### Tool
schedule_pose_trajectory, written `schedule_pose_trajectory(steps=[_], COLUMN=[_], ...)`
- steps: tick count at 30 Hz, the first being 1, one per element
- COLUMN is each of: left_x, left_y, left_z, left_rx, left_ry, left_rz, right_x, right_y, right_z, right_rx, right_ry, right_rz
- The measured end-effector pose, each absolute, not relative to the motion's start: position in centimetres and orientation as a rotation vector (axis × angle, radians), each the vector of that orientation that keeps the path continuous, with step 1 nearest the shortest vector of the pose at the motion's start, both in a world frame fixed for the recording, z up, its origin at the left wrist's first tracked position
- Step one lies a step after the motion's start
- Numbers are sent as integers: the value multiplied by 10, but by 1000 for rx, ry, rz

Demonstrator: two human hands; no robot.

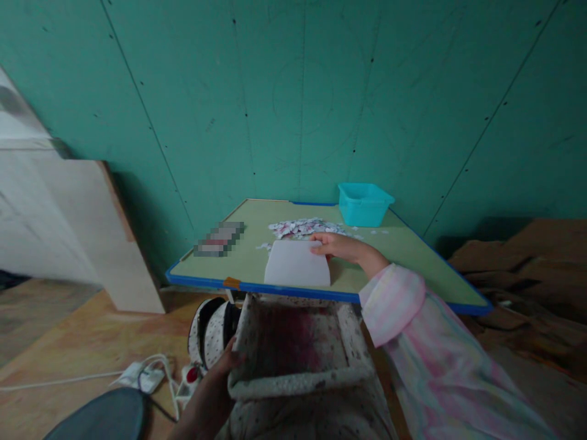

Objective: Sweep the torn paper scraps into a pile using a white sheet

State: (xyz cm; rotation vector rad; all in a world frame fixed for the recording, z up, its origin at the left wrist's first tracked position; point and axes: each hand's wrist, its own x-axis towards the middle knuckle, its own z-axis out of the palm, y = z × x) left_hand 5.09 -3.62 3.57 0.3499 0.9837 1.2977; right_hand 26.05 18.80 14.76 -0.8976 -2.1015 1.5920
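Observation:
My right hand [337,245] pinches the far right corner of a smooth white sheet or thin board [297,264], thumb on top. The white piece lies at the table's near edge. Just beyond it is a heap of small paper scraps [305,227], white with some pink. Below the table edge, an open fabric bin [302,386], white with dark specks, sits close to my body. Its inside shows a reddish-pink stain. My left hand [224,373] is closed at the bin's left rim; its fingers are partly hidden and dim.
A turquoise plastic basket [365,206] stands at the table's back right. A pixelated flat item [220,239] lies at left on the table [394,263]. On the floor are a speckled bag [214,333], a power strip [140,377] and a dark round seat [101,418]. Cardboard [527,263] lies right.

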Motion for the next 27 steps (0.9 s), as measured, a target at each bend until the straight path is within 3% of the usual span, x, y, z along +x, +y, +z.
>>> schedule_pose_trajectory(steps=[11, 21, 27], left_x=[54, 57, 54], left_y=[-35, -34, -35], left_z=[42, 46, 28], left_rx=[316, 279, 309], left_ry=[956, 938, 920], left_rz=[1311, 1318, 1321], right_x=[262, 260, 255], right_y=[184, 200, 207], right_z=[151, 149, 142], right_rx=[-876, -922, -933], right_ry=[-2052, -1643, -1727], right_rz=[1701, 1355, 1200])
